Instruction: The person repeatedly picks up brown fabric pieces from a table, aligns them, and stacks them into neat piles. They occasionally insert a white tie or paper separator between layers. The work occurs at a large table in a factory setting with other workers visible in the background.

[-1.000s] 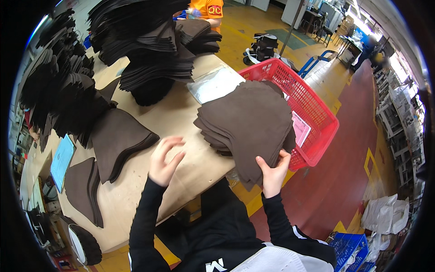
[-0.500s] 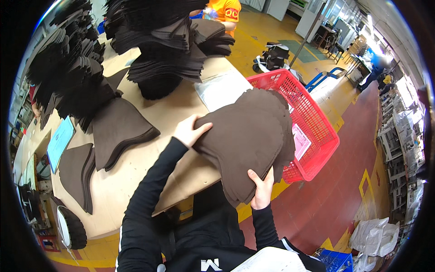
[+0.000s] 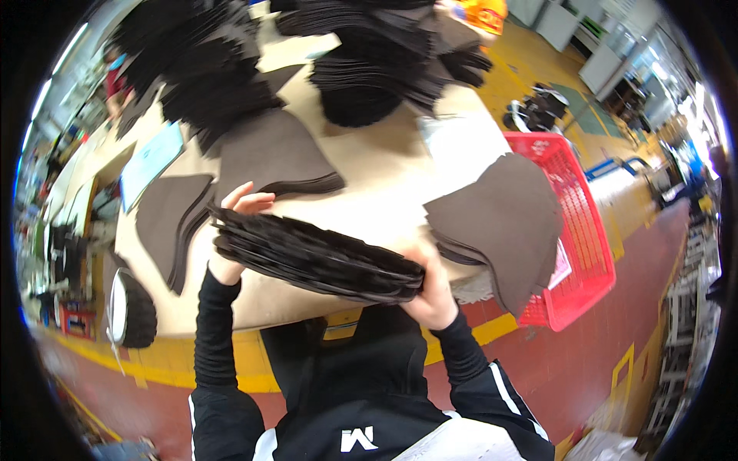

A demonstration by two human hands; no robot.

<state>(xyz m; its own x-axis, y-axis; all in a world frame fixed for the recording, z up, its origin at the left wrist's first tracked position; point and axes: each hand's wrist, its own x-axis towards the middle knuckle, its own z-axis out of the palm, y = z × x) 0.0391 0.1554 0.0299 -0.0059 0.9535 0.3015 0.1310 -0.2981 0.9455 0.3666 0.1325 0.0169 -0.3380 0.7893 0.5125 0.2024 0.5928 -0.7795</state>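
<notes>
Between my two hands is a thick bundle of dark brown cut sheets (image 3: 319, 260), turned so that its layered edges face up toward me. My left hand (image 3: 227, 266) grips the left end, fingers curled over the far side. At the other end my right hand (image 3: 432, 293) is closed round the bundle, slightly blurred. To its right, another pile of brown curved sheets (image 3: 507, 223) lies across the table corner and the rim of a red plastic basket (image 3: 586, 223). Beyond my left hand lie two smaller piles, a wide brown pile (image 3: 270, 157) and a narrower brown pile (image 3: 171, 219).
Tall stacks of dark sheets (image 3: 361, 69) stand at the back of the pale wooden table (image 3: 384, 173). A light blue folder (image 3: 152, 163) lies at the left, and a clear plastic sheet (image 3: 465, 146) near the basket. A black-and-white round object (image 3: 132, 309) sits at the left edge.
My hands have moved left with part of the pile, now tipped edge-up. The rest of the brown sheets stay by the basket. The view has shifted, so the table appears further right.
</notes>
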